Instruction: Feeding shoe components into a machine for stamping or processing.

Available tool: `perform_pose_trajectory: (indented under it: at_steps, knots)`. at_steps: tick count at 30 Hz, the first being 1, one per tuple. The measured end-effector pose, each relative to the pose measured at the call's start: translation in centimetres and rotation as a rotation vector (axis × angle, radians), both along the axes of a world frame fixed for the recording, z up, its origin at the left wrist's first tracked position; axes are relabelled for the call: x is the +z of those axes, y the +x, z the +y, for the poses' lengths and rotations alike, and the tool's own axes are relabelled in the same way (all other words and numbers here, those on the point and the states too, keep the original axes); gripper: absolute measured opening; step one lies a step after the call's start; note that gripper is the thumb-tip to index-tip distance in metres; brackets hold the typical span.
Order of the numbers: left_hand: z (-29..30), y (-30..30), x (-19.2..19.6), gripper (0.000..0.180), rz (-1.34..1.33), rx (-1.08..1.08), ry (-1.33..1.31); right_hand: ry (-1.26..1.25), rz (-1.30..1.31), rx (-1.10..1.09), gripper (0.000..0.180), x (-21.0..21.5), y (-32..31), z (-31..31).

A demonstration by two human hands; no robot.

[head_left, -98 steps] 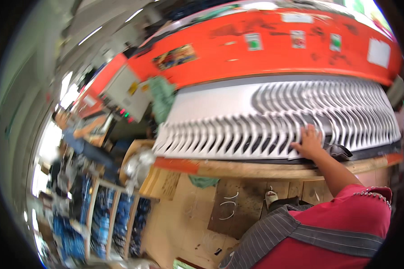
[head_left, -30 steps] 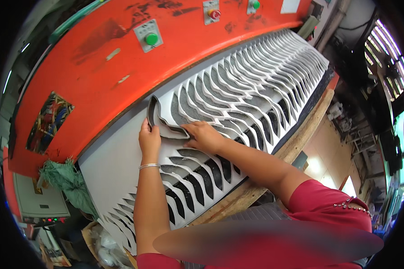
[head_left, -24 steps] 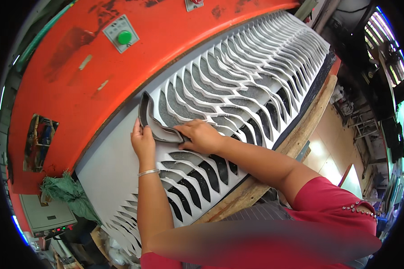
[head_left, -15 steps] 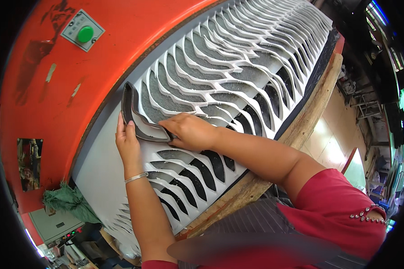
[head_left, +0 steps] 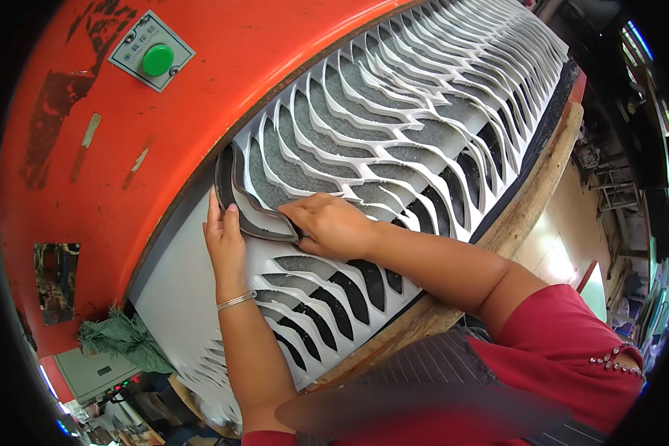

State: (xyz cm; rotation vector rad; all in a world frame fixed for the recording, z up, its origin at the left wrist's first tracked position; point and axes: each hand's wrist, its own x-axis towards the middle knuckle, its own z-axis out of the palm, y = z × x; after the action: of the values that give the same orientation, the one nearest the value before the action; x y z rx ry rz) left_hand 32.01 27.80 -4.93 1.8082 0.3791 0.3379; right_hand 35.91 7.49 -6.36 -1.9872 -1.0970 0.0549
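Note:
A curved cutting die (head_left: pixel 224 177), a dark metal band bent into a closed outline, lies on a white sheet (head_left: pixel 177 260). My left hand (head_left: pixel 225 234) holds its near left side, thumb on the rim and fingers along the outer wall. My right hand (head_left: pixel 337 227) grips the die's right end, its thumb and fingers closed round the corner. The undersides of the right fingers are hidden. Beyond the die, the sheet is a web of thin white strips (head_left: pixel 383 156) round curved openings. More slots are cut just below my right hand.
An orange machine body (head_left: pixel 193 67) with a green push button (head_left: pixel 157 60) rises along the far left. A wooden beam (head_left: pixel 528 204) borders the sheet's near right side. Green netting (head_left: pixel 123 338) and a grey box (head_left: pixel 93 372) are at lower left.
The whole view has shifted slightly, so the machine, sheet and hands appear further right. Both hands keep their hold on the die, which stays beside the cut openings.

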Motion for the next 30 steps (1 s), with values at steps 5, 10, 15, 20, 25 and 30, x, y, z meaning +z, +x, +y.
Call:
perform_pose_trajectory:
  at_steps: [5, 10, 15, 20, 25, 30]
  knots:
    - [0.8, 0.2, -1.5, 0.043, -0.016, 0.037, 0.173, -0.030, -0.042, -0.024, 0.053, 0.3, -0.1, 0.3]
    - [0.0, -2.3, -0.9, 0.030, -0.097, 0.218, 0.012, -0.026, 0.027, 0.006, 0.068, 2.6, -1.3, -1.0]
    - [-5.2, -5.1, 5.2, 0.020, -0.204, 0.369, -0.067, 0.336, 0.073, -0.369, 0.082, 8.8, 3.7, -9.1]
    - [-13.1, -2.3, 15.3, 0.024, -0.443, -0.093, 0.158, 0.989, -0.178, -0.796, 0.057, 17.1, 17.4, -20.0]
    - [-16.8, -2.2, 22.0, 0.031, -0.296, -0.061, 0.436, 0.825, -0.362, -1.204, 0.085, 20.2, 23.4, -23.8]
    - [-16.0, -6.2, 16.0, 0.032, -0.254, -0.037, 0.556, 0.846, -0.296, -0.777, 0.078, 14.0, 23.4, -29.0]
